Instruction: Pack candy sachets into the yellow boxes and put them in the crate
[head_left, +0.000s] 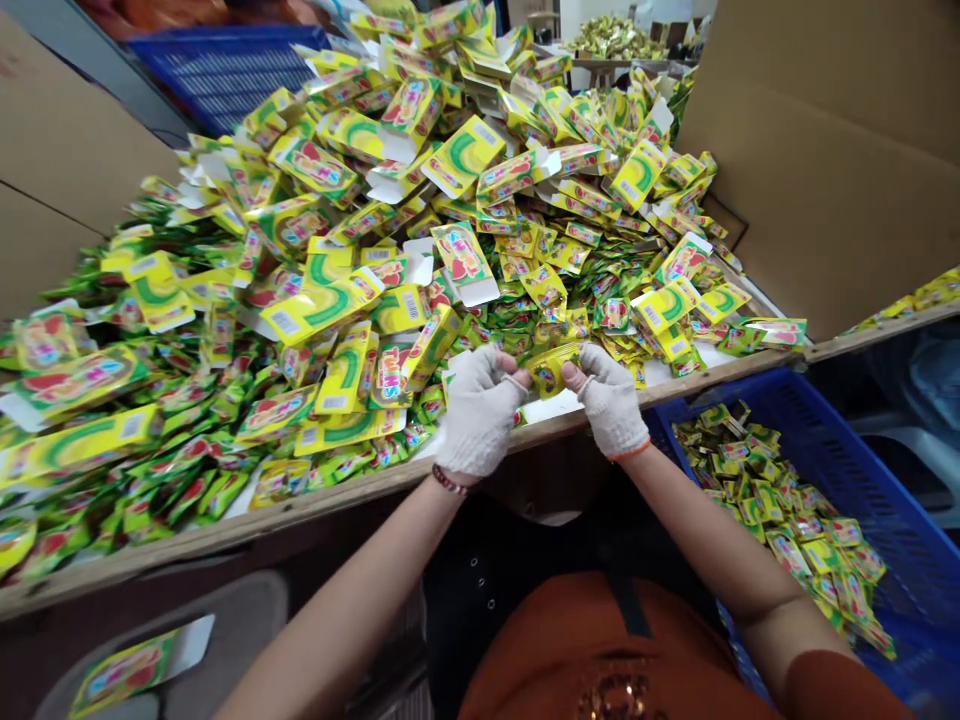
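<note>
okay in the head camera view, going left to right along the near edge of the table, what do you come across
Flat carton lying low at the left → left hand → small yellow sachet pinched between both hands → right hand → blue crate holding sachets.

Packing workshop, small factory floor. Long wooden table [315,505] heaped with hundreds of identical yellow-green sachets [225,470] and flat printed cartons [322,310]. Blue plastic crate [892,500] beside table, filled with same sachets. Second blue crate [225,70] behind heap. Large cardboard sheets [832,150] around bench. Another loaded table [611,45] far back.
</note>
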